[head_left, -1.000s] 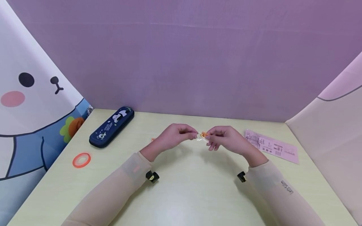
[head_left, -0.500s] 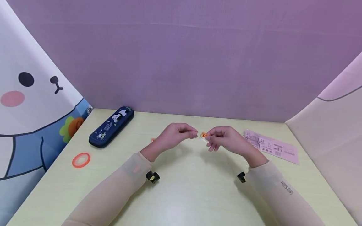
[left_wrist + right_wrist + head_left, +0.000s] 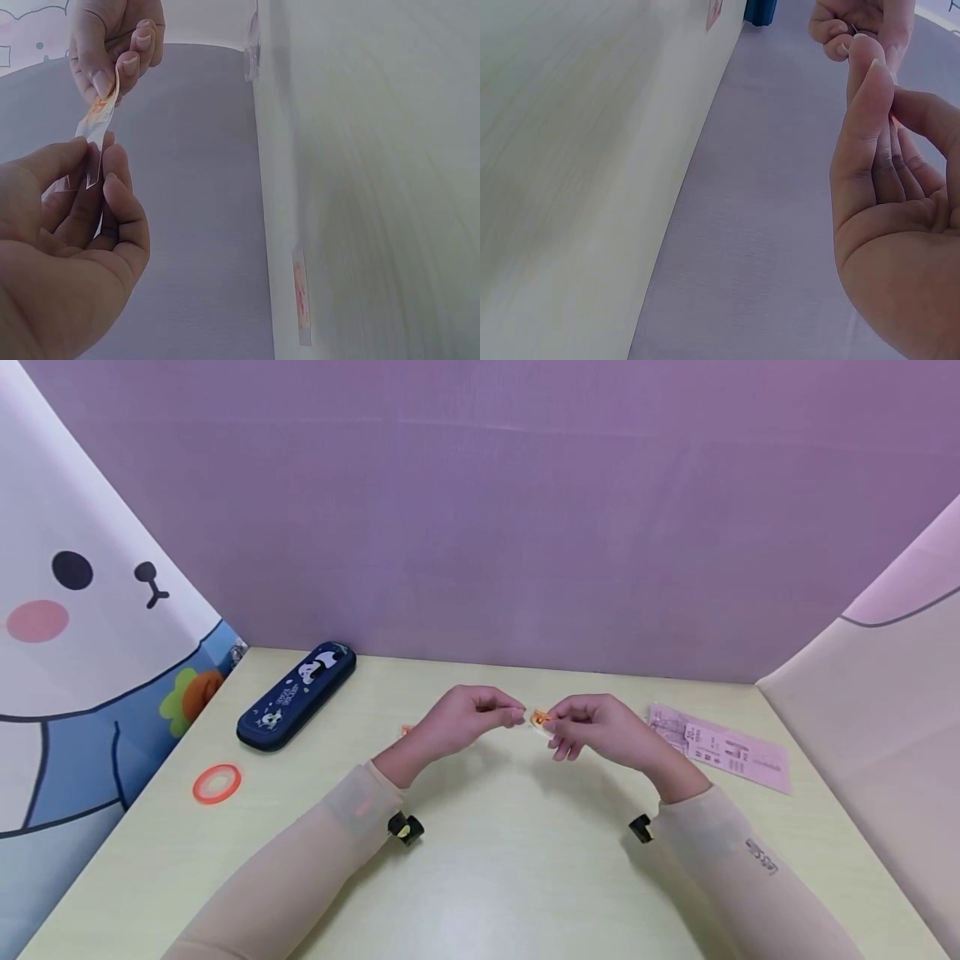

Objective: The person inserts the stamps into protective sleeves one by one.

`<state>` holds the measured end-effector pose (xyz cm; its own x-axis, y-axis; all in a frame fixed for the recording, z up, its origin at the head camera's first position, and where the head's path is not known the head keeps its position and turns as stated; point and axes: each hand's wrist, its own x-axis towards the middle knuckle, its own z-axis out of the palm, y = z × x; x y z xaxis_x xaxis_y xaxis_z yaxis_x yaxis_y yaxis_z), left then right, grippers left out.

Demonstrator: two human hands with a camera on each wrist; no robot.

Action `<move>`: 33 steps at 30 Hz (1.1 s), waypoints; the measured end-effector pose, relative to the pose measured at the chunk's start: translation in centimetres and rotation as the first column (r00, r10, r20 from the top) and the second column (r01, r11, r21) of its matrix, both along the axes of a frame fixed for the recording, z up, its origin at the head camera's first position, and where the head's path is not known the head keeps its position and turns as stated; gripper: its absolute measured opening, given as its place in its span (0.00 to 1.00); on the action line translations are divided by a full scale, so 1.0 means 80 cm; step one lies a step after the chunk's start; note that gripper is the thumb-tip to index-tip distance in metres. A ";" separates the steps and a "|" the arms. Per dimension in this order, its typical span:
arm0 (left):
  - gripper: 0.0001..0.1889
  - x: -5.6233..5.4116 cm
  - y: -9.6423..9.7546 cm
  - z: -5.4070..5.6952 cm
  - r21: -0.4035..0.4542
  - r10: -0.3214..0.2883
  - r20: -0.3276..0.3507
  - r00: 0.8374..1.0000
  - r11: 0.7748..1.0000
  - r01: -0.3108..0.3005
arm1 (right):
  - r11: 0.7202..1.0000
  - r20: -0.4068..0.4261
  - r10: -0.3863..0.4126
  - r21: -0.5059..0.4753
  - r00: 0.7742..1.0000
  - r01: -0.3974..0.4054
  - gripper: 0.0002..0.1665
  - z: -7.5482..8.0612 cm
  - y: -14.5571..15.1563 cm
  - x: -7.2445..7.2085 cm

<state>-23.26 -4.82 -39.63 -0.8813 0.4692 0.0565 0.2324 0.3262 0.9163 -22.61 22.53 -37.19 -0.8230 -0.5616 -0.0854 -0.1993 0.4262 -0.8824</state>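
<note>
In the head view my left hand (image 3: 474, 722) and right hand (image 3: 596, 728) meet above the table, fingertips a short gap apart. Between them is a small strip (image 3: 539, 719), white with orange print. The left wrist view shows this strip (image 3: 97, 116) more closely, slightly bent, with clear film at its lower end. My right thumb and fingers pinch its printed end, while the left thumb and fingers pinch the clear end. In the right wrist view my right fingers hide most of it. A similar orange-printed strip (image 3: 301, 296) lies on the table beyond my left wrist.
A dark blue panda case (image 3: 297, 697) lies at the back left of the table (image 3: 480, 877). In front of it is an orange ring (image 3: 217, 784). Pink printed packaging (image 3: 738, 757) lies at the right. A purple backdrop (image 3: 487, 527) stands behind the table.
The strip in my right fingers has turned slightly and its orange print shows more plainly than a second ago. Both hands stay almost in place.
</note>
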 end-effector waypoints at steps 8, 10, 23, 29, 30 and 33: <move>0.11 0.002 0.001 0.000 -0.013 -0.008 -0.015 1.000 1.000 0.008 | 1.000 0.004 0.004 -0.016 1.000 -0.004 0.10 0.001 0.000 0.001; 0.11 0.003 0.001 0.000 -0.019 -0.010 -0.013 1.000 1.000 0.010 | 1.000 0.001 0.003 -0.017 1.000 -0.003 0.10 0.000 0.000 0.001; 0.09 0.007 0.001 0.001 -0.024 -0.012 0.000 1.000 1.000 0.012 | 0.999 -0.039 -0.054 0.004 0.998 0.054 0.10 0.001 -0.002 0.004; 0.09 0.007 0.002 0.000 -0.041 -0.011 -0.001 1.000 0.999 0.011 | 0.999 -0.050 -0.051 0.011 0.997 0.052 0.08 0.003 -0.003 0.006; 0.09 0.007 0.002 0.000 -0.044 -0.011 0.000 1.000 0.999 0.011 | 0.999 -0.051 -0.050 0.012 0.997 0.050 0.08 0.003 -0.003 0.005; 0.10 0.006 0.003 -0.001 -0.052 -0.010 0.003 1.000 0.999 0.011 | 0.999 -0.054 -0.043 0.012 0.998 0.043 0.08 0.002 -0.004 0.005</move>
